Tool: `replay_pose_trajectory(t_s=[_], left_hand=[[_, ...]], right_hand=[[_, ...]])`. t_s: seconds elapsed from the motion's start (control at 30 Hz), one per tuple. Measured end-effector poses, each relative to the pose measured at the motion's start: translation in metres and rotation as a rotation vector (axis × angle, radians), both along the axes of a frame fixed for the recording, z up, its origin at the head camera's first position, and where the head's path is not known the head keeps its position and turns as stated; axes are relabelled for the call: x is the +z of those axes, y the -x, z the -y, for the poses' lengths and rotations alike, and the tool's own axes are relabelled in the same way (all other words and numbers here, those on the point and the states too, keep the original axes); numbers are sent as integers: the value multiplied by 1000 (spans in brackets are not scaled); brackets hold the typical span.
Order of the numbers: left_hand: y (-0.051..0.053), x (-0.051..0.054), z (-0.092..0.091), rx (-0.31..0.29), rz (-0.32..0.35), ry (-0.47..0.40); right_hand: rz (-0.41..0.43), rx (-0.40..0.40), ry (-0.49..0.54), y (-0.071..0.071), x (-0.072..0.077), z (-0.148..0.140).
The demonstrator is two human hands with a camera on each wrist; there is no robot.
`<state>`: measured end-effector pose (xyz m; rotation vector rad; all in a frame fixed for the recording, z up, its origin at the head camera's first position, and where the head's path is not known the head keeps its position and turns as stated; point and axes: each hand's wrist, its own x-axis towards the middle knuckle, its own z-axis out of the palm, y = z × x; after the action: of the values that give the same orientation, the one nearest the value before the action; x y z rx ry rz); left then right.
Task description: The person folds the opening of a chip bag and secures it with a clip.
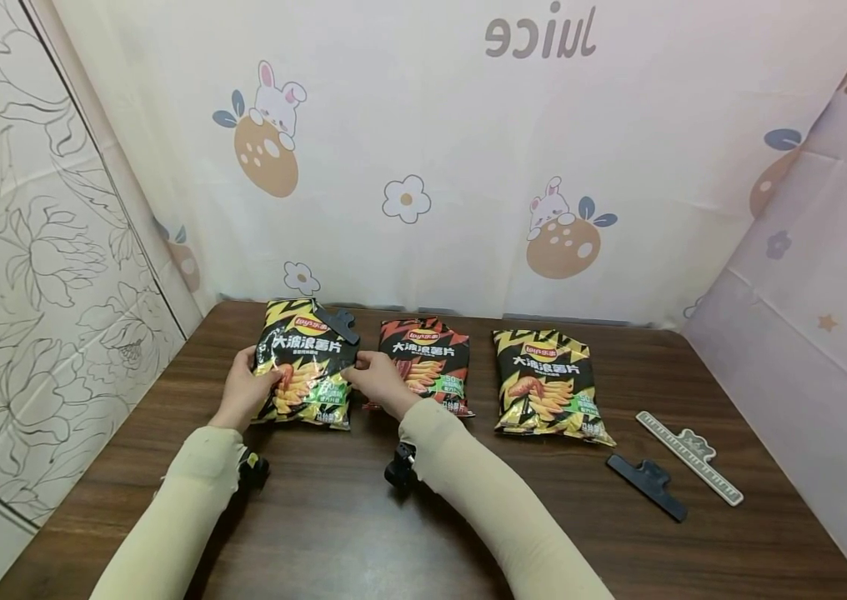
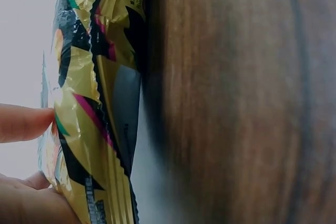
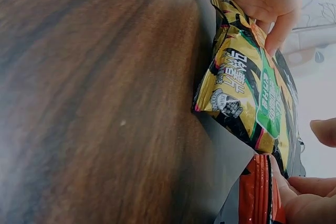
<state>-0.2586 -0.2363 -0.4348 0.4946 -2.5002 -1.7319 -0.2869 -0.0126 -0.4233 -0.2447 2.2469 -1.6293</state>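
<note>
Head view: left hand [image 1: 243,387] and right hand [image 1: 386,382] pinching the leftmost yellow bag [image 1: 299,354] by its sides, back left on the table [image 1: 333,533], dark clip [image 1: 341,325] at its top corner! Left wrist: fingertip [image 2: 31,123] against foil. Right wrist: red bag [image 3: 255,192] beside the right hand.

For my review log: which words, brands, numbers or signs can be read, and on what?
"Juice", reversed: curtain.
"Lay's 乐事": left yellow bag, red bag, right yellow bag.
"大波浪薯片": all three bags.
"50": all three bags.
Too small/blurred: other bag print, marks on pale clip.
</note>
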Motion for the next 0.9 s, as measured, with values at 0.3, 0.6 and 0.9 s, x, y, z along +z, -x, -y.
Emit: replay_pose_trajectory(t_s=[0.3, 0.6, 0.9], left_hand=[[6, -2, 0, 15, 4, 6], [14, -3, 3, 30, -11, 18], [21, -5, 5, 37, 13, 67]], right_hand=[[50, -33, 59, 4, 2, 4], [-19, -22, -34, 5, -3, 4], [-46, 4, -63, 4, -4, 4]])
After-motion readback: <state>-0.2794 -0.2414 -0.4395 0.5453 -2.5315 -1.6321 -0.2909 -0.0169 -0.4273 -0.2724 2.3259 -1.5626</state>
